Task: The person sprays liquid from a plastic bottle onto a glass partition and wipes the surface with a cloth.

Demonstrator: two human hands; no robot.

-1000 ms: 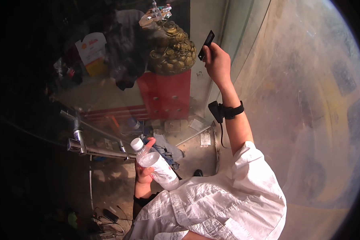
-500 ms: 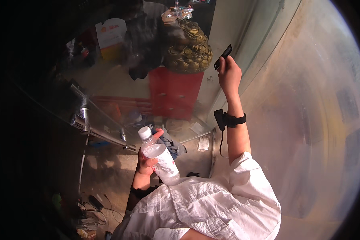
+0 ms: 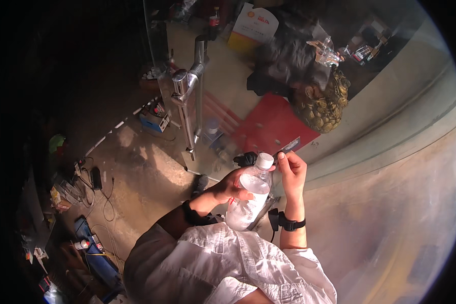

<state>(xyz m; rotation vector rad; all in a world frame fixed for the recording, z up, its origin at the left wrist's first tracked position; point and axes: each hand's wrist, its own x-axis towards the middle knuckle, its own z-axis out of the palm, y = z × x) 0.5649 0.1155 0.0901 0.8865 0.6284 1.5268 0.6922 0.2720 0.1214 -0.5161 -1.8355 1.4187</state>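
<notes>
A clear plastic bottle (image 3: pixel 248 200) with a white cap and a white label stands tilted against the front of my shirt. My left hand (image 3: pixel 228 186) is closed around its upper body. Close beside the cap, my right hand (image 3: pixel 293 175) pinches a small flat dark piece (image 3: pixel 291 145) between thumb and fingers; light glints off its face, and its exact kind does not show. The right fingers are near the bottle's neck; whether they touch it I cannot tell. Black straps with small boxes sit on both wrists.
A hazy glass pane (image 3: pixel 370 202) fills the right side. A chrome door handle (image 3: pixel 187 109) stands ahead to the left. Beyond the glass, a golden statue (image 3: pixel 323 104) sits by a red stand (image 3: pixel 271 124). Cables and a blue case (image 3: pixel 99 253) lie on the floor at left.
My right hand has come down from the glass with the flat piece, close to the bottle. My view has turned left, and the bottle now leans the other way.
</notes>
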